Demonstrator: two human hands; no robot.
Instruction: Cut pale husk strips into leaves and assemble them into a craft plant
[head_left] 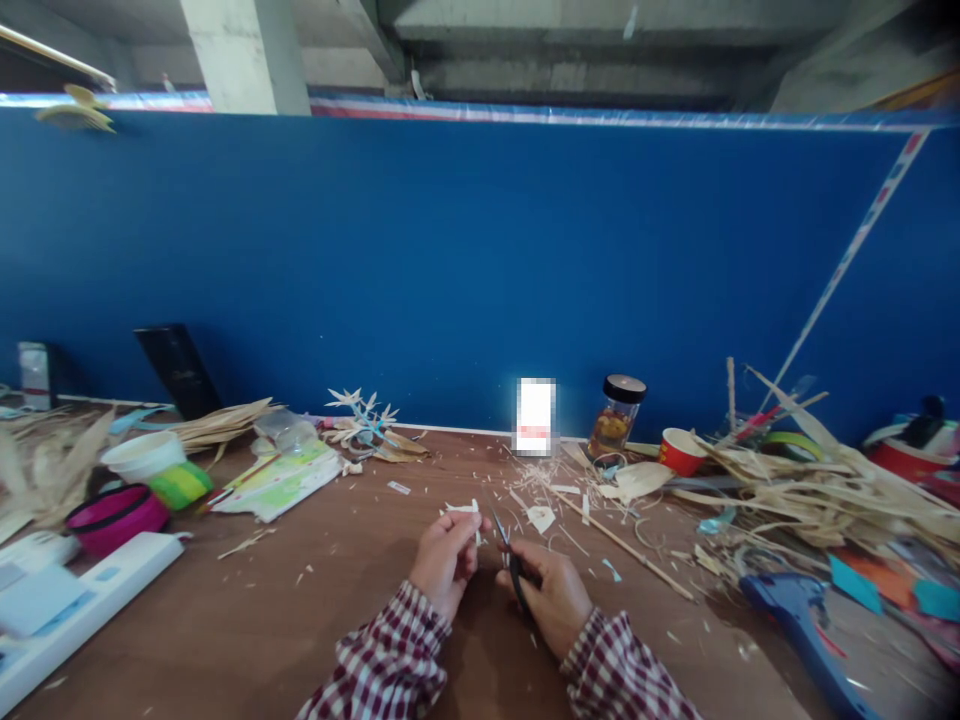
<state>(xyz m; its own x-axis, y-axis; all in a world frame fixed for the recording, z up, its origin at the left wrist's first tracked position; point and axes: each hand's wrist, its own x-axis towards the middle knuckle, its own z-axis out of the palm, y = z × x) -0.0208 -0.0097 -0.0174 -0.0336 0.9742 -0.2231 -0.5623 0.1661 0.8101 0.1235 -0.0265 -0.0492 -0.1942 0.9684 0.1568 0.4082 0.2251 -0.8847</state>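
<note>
Between the thumb and fingers of my left hand (pixel 444 562) is a small pale strip (pixel 475 510), whose material I cannot make out for certain. My right hand (pixel 553 592) grips a pair of scissors (pixel 514 570) with dark handles. Their blades point up and away, close to the left fingertips but seemingly apart from the strip. Both hands are low over the brown table (pixel 300 620). Pale scraps and shavings (pixel 540 518) lie just beyond them, and a thin stick (pixel 630 550) rests to the right.
A lidded jar (pixel 616 420), a red paper cup (pixel 681 452) and dried husks (pixel 780 480) stand or lie to the right, with a blue glue gun (pixel 802 630) nearer. On the left are a white power strip (pixel 97 610), a magenta bowl (pixel 120 520) and a printed sheet (pixel 281 482). A blue partition (pixel 450 260) rises behind.
</note>
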